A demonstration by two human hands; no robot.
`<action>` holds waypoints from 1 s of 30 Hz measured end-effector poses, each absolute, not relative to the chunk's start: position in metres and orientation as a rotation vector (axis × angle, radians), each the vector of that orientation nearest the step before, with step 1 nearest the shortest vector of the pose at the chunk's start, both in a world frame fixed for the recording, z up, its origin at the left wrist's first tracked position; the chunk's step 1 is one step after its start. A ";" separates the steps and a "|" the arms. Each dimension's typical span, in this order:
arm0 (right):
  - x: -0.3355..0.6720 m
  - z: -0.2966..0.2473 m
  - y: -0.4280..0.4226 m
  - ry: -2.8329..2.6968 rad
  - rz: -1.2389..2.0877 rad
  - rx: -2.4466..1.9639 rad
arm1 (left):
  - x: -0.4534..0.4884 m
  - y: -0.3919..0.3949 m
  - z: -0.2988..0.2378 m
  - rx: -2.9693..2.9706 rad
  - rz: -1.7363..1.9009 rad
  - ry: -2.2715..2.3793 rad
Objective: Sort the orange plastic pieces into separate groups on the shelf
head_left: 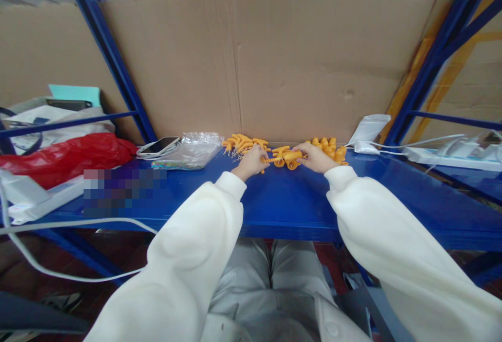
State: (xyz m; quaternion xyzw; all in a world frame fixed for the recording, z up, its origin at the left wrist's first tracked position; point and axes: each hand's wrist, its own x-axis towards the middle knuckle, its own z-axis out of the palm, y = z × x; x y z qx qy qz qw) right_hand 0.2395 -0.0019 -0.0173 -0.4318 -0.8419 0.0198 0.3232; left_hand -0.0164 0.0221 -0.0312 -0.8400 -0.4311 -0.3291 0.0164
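Note:
My left hand (253, 162) is closed, fingertips pinched at the left end of a thin orange twisted rod (276, 159). My right hand (317, 158) closes around the right end of an orange plastic cylinder (293, 155). Rod and cylinder lie in line between the hands; whether they are joined I cannot tell. Just below them on the blue shelf sit round orange pieces (292, 165). Behind my left hand is a pile of orange branched parts (242, 142) with thin silvery curls (236, 155). Several orange knobbed parts (328, 146) stand behind my right hand, which partly hides them.
A blue metal shelf (290, 206) bears everything, with a cardboard sheet (306, 65) behind. To the left lie a clear plastic bag (192, 151), a phone (163, 145) and a red bag (74, 158). White cables (78, 223) hang at front left. A white power strip (455, 158) lies right.

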 end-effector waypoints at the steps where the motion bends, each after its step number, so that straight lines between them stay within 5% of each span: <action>1: 0.238 -0.017 -0.002 -2.222 0.050 -1.112 | -0.016 0.021 -0.030 -2.607 -1.047 -1.329; 12: 0.228 -0.018 -0.010 -2.306 -0.025 -1.058 | -0.012 -0.003 -0.018 -2.651 -1.069 -1.768; 30: 0.221 -0.014 -0.019 -2.373 -0.168 -1.332 | -0.005 -0.001 -0.023 -2.650 -1.053 -1.782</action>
